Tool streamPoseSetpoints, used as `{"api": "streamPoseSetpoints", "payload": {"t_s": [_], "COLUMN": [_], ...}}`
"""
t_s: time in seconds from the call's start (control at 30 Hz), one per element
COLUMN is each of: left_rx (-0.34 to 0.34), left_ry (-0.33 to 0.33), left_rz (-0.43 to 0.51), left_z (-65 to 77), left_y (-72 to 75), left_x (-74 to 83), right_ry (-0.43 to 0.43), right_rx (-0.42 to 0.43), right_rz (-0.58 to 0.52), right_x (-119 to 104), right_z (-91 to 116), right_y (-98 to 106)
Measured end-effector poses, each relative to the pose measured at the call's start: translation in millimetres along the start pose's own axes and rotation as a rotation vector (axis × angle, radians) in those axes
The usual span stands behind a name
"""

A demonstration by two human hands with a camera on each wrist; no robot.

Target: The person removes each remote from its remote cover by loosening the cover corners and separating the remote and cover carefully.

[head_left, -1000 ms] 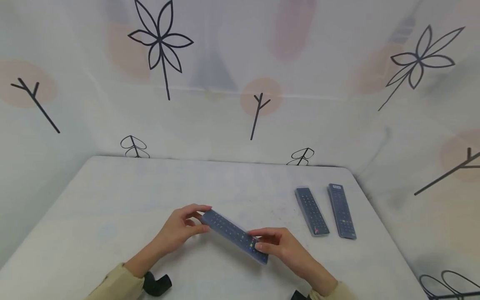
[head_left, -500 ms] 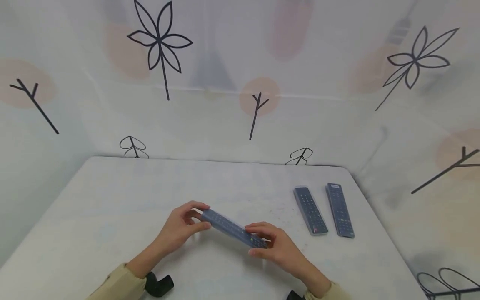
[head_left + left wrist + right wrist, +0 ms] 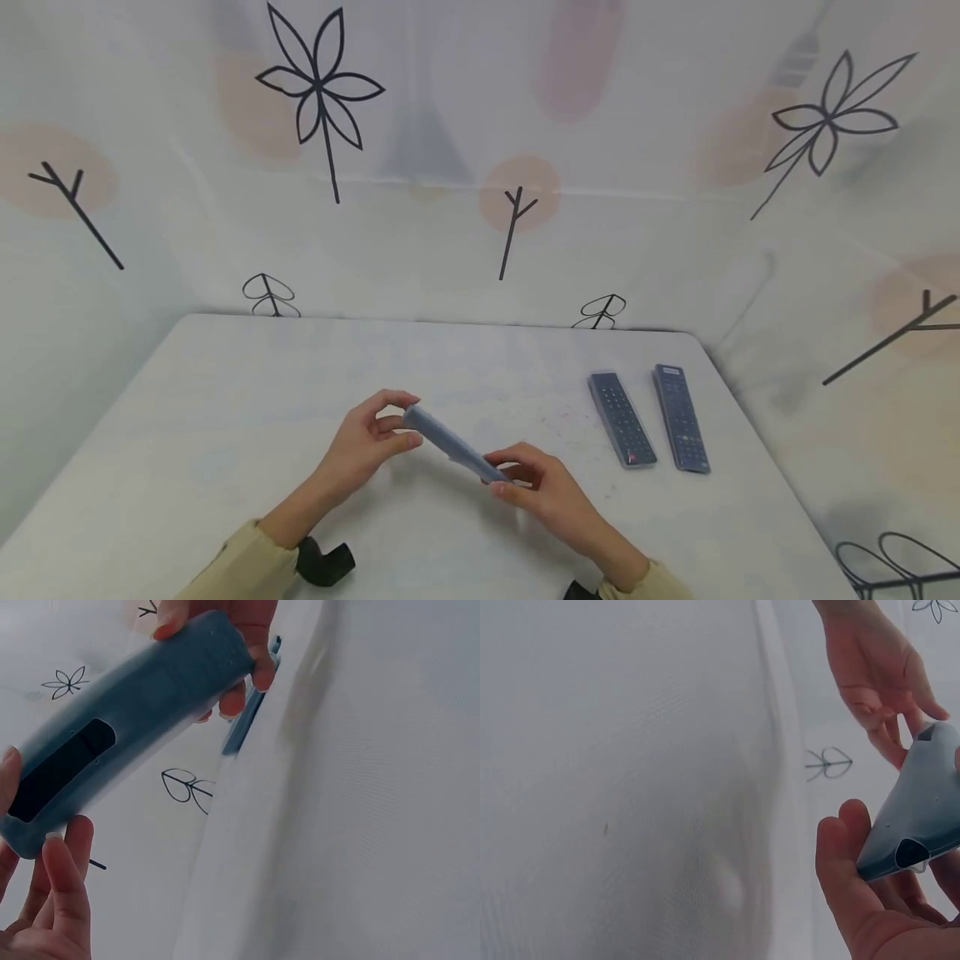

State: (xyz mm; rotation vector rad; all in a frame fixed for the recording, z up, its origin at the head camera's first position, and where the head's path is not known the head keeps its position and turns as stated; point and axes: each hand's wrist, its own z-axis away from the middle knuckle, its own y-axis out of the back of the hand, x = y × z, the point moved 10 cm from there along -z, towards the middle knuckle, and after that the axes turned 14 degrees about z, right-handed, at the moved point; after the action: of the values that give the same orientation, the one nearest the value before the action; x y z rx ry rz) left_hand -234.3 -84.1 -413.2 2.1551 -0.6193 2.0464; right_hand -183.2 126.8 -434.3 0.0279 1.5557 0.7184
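Observation:
Above the table, both hands hold a remote control in a translucent bluish sleeve, seen nearly edge-on from the head. My left hand pinches its upper left end between thumb and fingers. At the lower right end, my right hand grips it the same way. In the left wrist view the back of the remote shows, with a dark oblong opening near the end in my left hand. The right wrist view catches the sleeve's end, with a small dark hole, by my right hand. Its buttons are hidden from the head.
Two more sleeved remotes, one shorter and one longer, lie side by side, buttons up, on the right of the white table. A patterned cloth hangs behind the table. Black straps sit at the wrists.
The held remote has tilted from showing its button face to nearly edge-on, and its right end has risen. My right hand has moved slightly up and left; the other remotes stay put.

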Motion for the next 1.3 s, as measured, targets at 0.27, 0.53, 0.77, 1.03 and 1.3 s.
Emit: {"api": "streamPoseSetpoints", "payload": {"t_s": [0.27,0.53,0.77,1.03,1.3], "left_rx": [-0.005,0.001,0.015,-0.012,-0.027], "left_ry": [-0.067,-0.173,-0.203,-0.180,-0.244], "left_rz": [0.047,-0.025,-0.078,0.017,0.026], "left_z": [0.0,0.5,-1.9,-6.0,-8.8], "left_y": [-2.2,-5.9,-10.8,-21.3,-33.5], "left_x": [7.0,16.6,24.4,28.5,39.7], "right_ry": [-0.039,-0.021,-0.046,-0.029,-0.032], "right_rx": [-0.049,-0.109,-0.098,-0.028,0.071], "right_rz": [-0.167,-0.234,-0.191,-0.025,0.173], "right_x": [2,0,2,2,-1], "right_z": [0,0,-3,-12,-22], "right_y": [-9,-17,-21,-19,-14]}}
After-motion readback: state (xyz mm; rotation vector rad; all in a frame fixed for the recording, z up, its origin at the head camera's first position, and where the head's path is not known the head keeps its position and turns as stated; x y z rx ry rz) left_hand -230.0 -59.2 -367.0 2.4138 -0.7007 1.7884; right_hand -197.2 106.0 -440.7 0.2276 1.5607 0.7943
